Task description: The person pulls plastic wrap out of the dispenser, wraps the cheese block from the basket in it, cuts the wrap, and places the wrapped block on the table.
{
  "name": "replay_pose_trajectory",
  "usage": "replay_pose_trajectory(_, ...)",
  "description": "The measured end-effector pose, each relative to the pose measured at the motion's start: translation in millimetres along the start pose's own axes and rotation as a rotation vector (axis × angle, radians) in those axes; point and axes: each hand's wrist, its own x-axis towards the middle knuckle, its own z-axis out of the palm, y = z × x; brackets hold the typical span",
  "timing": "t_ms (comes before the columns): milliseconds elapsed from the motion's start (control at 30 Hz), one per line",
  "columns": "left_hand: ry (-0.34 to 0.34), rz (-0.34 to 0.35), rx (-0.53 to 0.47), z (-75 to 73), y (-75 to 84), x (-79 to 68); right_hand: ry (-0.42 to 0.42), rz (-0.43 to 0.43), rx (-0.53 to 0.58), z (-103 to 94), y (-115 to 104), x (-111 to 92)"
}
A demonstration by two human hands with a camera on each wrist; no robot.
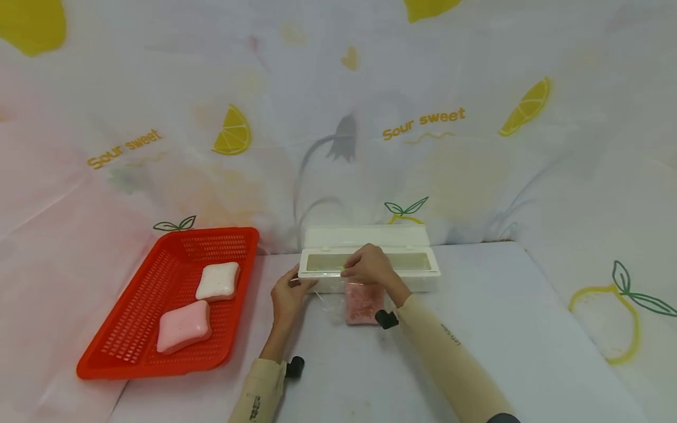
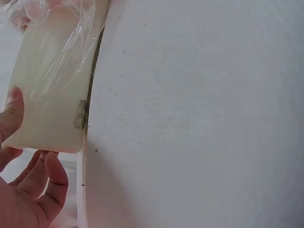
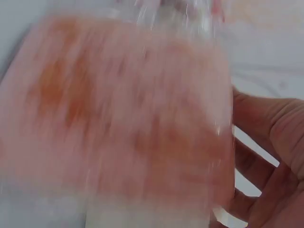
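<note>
A long white box (image 1: 391,283) with its lid (image 1: 365,236) raised stands at the back of the table. My left hand (image 1: 288,298) holds the box's left end; in the left wrist view its thumb (image 2: 13,114) lies on the cream front and curled fingers (image 2: 54,183) touch the end. My right hand (image 1: 368,265) is over the box's front edge, pinching clear plastic (image 1: 330,301). A pink block (image 1: 365,304) with brownish marks hangs or lies in that plastic, just below my right hand. The right wrist view shows this block (image 3: 118,114) large and blurred.
On the left stands a red perforated basket (image 1: 240,317), holding a white pillow-shaped block (image 1: 218,281) and a pink one (image 1: 183,327). A white patterned sheet (image 1: 465,170) rises behind the white table (image 1: 508,329).
</note>
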Motion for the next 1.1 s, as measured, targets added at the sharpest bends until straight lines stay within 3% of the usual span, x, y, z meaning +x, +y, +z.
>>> replay_pose_trajectory(167, 0.002, 0.012, 0.004, -6.0, -3.2, 1.1, -0.024, 0.05, -0.062, -39.9, 33.9, -19.5)
replay_pose_trajectory(333, 0.007, 0.008, 0.004, -10.7, -2.3, 0.7, 0.055, 0.083, -0.142, -62.9, 58.7, -38.3)
replay_pose_trajectory(467, 0.021, 0.009, -0.014, -12.8, -0.8, 2.4, 0.119, 0.04, -0.183, -69.9, 67.5, -43.1)
replay_pose_trajectory(733, -0.003, -0.004, -0.026, -9.2, -3.3, 2.2, 0.107, -0.007, -0.2, -77.1, 82.7, -46.4)
replay_pose_trajectory(933, -0.006, 0.007, -0.018, -5.5, -2.5, 0.3, 0.123, -0.069, -0.104, -80.6, 94.2, -52.5)
replay_pose_trajectory(1100, -0.012, 0.001, 0.002, -4.9, -1.9, 1.2, 0.186, -0.097, -0.044, -89.9, 108.2, -62.8)
